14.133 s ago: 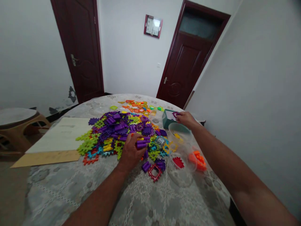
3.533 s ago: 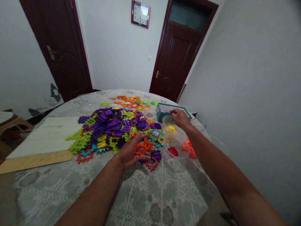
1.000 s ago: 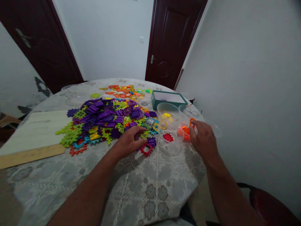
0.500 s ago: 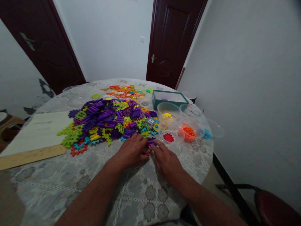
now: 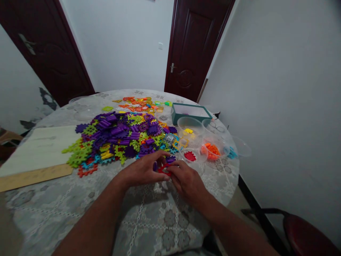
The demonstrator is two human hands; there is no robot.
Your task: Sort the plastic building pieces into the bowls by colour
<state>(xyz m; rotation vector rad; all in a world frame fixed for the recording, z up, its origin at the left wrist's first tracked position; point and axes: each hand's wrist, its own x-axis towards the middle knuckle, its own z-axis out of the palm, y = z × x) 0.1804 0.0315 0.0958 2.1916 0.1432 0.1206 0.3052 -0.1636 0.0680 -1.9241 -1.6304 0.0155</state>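
Note:
Between my two hands, a little above the front of the table, is a red toothed plastic piece (image 5: pixel 163 170) with an opening in its middle. My left hand (image 5: pixel 145 170) has its thumb below and its fingers curled above, closed on the left side of this piece. A bit of purple plastic (image 5: pixel 155 166) shows inside that grip. The fingertips of my right hand (image 5: pixel 188 181) pinch the red piece from the right. Just beyond my fingers lies a large pile of purple and green toothed pieces (image 5: pixel 122 133). Fingers partly hide the red piece.
Clear plastic bowls stand to the right, holding yellow bits (image 5: pixel 188 131), a red gear piece (image 5: pixel 190 156), orange bits (image 5: pixel 213 151) and blue bits (image 5: pixel 232 152). A green-edged box (image 5: pixel 191 118) sits behind them. A wooden ruler (image 5: pixel 37 176) and pale sheet (image 5: pixel 39 149) lie left.
Both hands have lifted slightly from the tabletop with the red piece, which now shows more. My left hand has turned, opening a gap between thumb and fingers.

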